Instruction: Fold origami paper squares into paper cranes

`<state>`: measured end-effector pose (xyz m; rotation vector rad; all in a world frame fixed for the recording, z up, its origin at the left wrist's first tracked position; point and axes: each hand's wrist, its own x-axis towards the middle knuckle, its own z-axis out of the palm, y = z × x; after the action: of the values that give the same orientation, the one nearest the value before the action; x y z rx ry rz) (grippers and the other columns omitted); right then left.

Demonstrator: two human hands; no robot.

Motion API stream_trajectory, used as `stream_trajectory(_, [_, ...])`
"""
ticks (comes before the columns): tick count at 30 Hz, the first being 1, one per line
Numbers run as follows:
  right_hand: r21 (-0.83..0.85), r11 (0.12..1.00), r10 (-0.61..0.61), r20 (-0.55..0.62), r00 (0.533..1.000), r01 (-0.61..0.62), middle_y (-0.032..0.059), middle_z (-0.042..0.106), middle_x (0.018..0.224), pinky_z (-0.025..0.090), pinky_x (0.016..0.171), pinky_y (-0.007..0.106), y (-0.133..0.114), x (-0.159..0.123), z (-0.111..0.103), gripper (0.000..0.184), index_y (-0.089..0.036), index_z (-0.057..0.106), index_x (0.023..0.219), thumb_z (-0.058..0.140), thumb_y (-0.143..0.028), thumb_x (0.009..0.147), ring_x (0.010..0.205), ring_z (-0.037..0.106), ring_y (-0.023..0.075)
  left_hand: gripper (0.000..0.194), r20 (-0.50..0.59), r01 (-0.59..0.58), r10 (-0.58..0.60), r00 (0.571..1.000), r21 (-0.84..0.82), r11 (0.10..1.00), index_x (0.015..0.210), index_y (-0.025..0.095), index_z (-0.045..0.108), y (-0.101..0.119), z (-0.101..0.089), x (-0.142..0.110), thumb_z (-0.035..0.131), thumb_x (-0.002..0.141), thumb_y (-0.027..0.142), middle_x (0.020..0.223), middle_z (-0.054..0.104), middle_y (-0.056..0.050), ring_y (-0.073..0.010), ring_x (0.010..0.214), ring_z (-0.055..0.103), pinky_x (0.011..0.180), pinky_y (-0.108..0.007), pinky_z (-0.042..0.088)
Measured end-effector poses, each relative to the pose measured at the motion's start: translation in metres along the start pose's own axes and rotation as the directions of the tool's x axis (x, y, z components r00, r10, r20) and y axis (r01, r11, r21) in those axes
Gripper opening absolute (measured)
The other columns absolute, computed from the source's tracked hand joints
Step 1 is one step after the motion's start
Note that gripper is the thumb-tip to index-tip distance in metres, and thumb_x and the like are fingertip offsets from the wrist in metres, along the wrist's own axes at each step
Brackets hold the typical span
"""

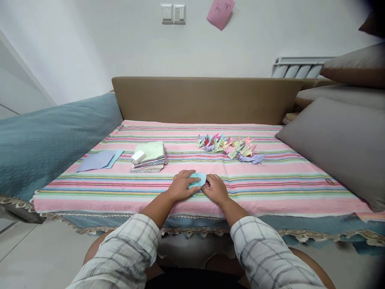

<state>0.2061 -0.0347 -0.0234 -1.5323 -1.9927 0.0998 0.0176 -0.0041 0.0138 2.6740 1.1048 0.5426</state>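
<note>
A small light blue sheet of folding paper (202, 178) lies on the striped cloth in front of me, partly hidden under my fingers. My left hand (183, 186) rests on its left part with fingers stretched out and spread, the thumb near the lower edge. At the right edge of the paper, my right hand (216, 189) has its fingers curled in, thumb and forefinger closed on the paper. Beyond my right hand sits a cluster of folded paper cranes (230, 146) in many colours. The fold in the blue sheet is mostly covered.
A stack of coloured paper (155, 150) with a white charger plug (138, 156) on it stands left of centre. Farther left lie purple sheets (96, 160) and a blue sheet (114, 158). Grey cushions (333, 140) pile up at right. A brown backrest (204, 100) runs behind.
</note>
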Motion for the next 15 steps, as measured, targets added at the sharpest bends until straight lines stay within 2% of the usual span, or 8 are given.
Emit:
stream_trajectory(3, [0.079,0.996,0.031,-0.026,0.999,-0.029,0.0039,0.063,0.084,0.038,0.076,0.031,0.003,-0.001,0.001,0.024,-0.021,0.059,0.100,0.049,-0.025,0.079,0.085,0.053,0.0211,0.040,-0.005,-0.028,0.028,1.000,0.015,1.000,0.113,0.029,0.065,0.001,-0.002,0.003,0.058,0.079,0.049,0.134,0.050,-0.008,-0.0292,0.121,0.044,0.100,-0.047,0.035])
stream_trajectory(6, [0.255,0.965,0.082,-0.073,0.994,-0.061,0.0051,0.065,0.094,0.041,0.080,0.031,0.007,-0.002,0.002,0.032,-0.020,0.056,0.112,0.040,-0.024,0.084,0.091,0.056,0.0205,0.038,-0.006,-0.054,0.054,0.998,0.044,0.998,0.110,0.029,0.067,0.002,-0.005,0.007,0.059,0.078,0.048,0.130,0.053,-0.007,-0.0286,0.119,0.045,0.101,-0.046,0.034])
stream_trajectory(10, [0.492,0.869,0.149,-0.170,0.974,-0.047,0.0068,0.064,0.108,0.043,0.087,0.032,0.013,-0.004,0.002,0.035,-0.019,0.056,0.111,0.030,-0.033,0.091,0.098,0.058,0.0192,0.032,0.016,-0.076,0.075,0.997,0.095,0.993,0.104,0.030,0.070,0.009,-0.009,0.012,0.059,0.079,0.046,0.127,0.056,-0.007,-0.0290,0.119,0.045,0.101,-0.047,0.032])
stream_trajectory(15, [0.598,0.792,0.254,-0.139,0.957,-0.123,0.0067,0.066,0.093,0.048,0.074,0.032,0.017,0.000,0.006,0.034,-0.018,0.059,0.103,0.045,-0.043,0.084,0.081,0.060,0.0188,0.027,0.033,-0.101,0.097,0.995,0.127,0.987,0.096,0.030,0.072,0.020,-0.011,0.020,0.060,0.078,0.047,0.124,0.058,-0.005,-0.0300,0.116,0.046,0.102,-0.050,0.028])
